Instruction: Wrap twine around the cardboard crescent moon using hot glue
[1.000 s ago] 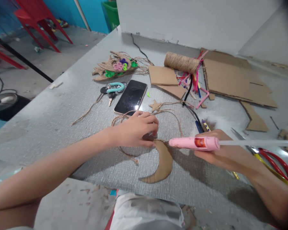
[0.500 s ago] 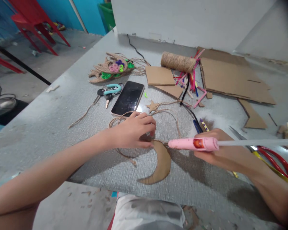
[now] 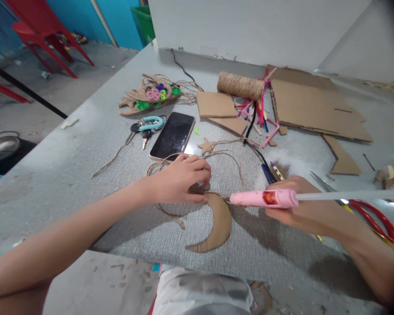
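Head view: grey tabletop (image 3: 95, 146), two bare hands.
Left hand (image 3: 180, 179): thumb at the upper tip of a cardboard crescent (image 3: 223, 223), fingers bent; whether they pinch, cannot tell.
Right hand (image 3: 298, 210): wrapped around a pink glue gun (image 3: 249, 198), nozzle just beside the crescent's upper end.
Crescent: lying near the front edge.
Beyond the left hand: phone (image 3: 173, 135), cardboard star (image 3: 206, 146).

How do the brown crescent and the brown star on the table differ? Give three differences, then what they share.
Shape: the crescent is a smooth curve, while the star is pointed.
Size: the crescent is clearly larger than the star.
Place: the crescent lies by the left hand's thumb, while the star lies beyond that hand, near the phone.
Shared: both are flat, brown and look like cardboard.
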{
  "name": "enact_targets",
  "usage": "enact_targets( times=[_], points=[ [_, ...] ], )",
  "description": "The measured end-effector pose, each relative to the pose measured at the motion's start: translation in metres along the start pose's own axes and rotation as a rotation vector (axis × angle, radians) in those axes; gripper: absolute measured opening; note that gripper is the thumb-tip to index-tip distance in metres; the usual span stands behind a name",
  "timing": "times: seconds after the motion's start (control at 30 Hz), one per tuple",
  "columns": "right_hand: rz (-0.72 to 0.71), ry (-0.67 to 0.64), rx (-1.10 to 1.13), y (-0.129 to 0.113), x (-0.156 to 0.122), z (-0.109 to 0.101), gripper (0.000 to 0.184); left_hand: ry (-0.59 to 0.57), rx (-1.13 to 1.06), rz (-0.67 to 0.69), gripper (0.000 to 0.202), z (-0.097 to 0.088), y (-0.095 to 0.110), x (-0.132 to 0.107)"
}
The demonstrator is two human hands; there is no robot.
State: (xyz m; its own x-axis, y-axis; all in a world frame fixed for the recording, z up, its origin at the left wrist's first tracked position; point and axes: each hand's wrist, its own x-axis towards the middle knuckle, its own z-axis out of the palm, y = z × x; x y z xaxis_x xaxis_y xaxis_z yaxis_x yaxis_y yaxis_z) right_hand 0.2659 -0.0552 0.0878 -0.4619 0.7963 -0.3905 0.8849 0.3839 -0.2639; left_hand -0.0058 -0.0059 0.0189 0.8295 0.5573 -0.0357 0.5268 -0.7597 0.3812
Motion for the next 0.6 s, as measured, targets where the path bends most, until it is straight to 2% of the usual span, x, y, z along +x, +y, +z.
enact_targets(
  times=[0.17, 0.43, 0.6],
  points=[
    [-0.012, 0.004, -0.007, 0.003, -0.001, 0.003, 0.024, -0.004, 0.002, -0.001, 0.028, 0.0, 0.0, 0.0],
    [-0.03, 0.075, -0.015, 0.022, -0.003, 0.019, 0.022, 0.002, -0.004, 0.008, 0.029, 0.0, 0.0, 0.0],
    [-0.13, 0.15, -0.028, 0.025, -0.005, 0.022, 0.026, 0.0, -0.001, 0.002, 0.028, 0.0, 0.0, 0.0]
  ],
)
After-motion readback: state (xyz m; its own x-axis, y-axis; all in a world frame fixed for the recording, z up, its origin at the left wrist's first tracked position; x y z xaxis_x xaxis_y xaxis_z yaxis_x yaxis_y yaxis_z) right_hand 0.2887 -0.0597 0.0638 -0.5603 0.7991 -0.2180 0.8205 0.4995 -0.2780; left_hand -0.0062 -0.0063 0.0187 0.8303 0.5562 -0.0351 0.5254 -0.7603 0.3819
